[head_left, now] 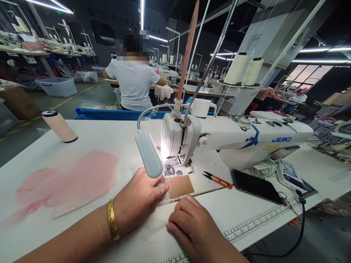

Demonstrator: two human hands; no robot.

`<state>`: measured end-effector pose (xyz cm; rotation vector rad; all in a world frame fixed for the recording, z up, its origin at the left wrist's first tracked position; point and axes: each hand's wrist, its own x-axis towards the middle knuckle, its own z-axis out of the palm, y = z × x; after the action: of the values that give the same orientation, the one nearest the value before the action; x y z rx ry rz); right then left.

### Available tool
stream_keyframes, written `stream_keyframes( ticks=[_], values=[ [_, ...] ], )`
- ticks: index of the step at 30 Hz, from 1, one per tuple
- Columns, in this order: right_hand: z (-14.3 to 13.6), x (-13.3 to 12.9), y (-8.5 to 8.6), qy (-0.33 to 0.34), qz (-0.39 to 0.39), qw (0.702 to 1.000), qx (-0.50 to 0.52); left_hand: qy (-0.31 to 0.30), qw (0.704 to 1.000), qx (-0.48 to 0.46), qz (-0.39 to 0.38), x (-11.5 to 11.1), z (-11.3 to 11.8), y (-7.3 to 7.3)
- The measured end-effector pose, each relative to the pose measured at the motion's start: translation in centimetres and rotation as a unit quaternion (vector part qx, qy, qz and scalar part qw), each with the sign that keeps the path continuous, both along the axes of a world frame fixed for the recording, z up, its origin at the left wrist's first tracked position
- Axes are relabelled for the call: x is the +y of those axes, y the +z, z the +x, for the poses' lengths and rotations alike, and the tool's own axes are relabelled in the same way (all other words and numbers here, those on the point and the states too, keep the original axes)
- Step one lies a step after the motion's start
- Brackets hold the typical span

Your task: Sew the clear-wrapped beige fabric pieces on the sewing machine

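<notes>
My left hand (pixel 141 193), with a gold bracelet (pixel 112 220) at the wrist, lies on the bed of a white sewing machine (pixel 197 138), just left of the needle area. Its thumb and fingers are pressed together; whatever they may hold is hidden or too thin to make out. Nearer the front, my right hand (pixel 193 228) rests on the table with its fingers curled in, their tips mostly hidden. Between the hands and the presser foot is a brown patch (pixel 182 187) on the machine bed. Sheer pink fabric (pixel 82 179) is spread out on the left.
Orange-handled thread snips (pixel 219 179), a black phone (pixel 256 186) and a white boxy device (pixel 291 176) lie right of the hands. A grey lamp (pixel 148 153) hangs beside the needle. A thread cone (pixel 60 127) stands back left. Another person (pixel 134 80) sits beyond the table.
</notes>
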<state>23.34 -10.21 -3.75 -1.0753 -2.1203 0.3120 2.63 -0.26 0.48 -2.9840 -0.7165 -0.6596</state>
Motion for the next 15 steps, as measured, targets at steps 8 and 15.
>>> stream_keyframes(
  ticks=[8,15],
  values=[
    [0.7,-0.3,1.3,0.037,-0.052,0.998,-0.009,0.01,0.999,0.012,-0.045,-0.4,-0.1,-0.4],
    [2.1,2.6,3.1,0.052,-0.072,0.994,-0.069,0.028,0.999,0.011,-0.044,-0.7,-0.3,-0.4]
  ],
)
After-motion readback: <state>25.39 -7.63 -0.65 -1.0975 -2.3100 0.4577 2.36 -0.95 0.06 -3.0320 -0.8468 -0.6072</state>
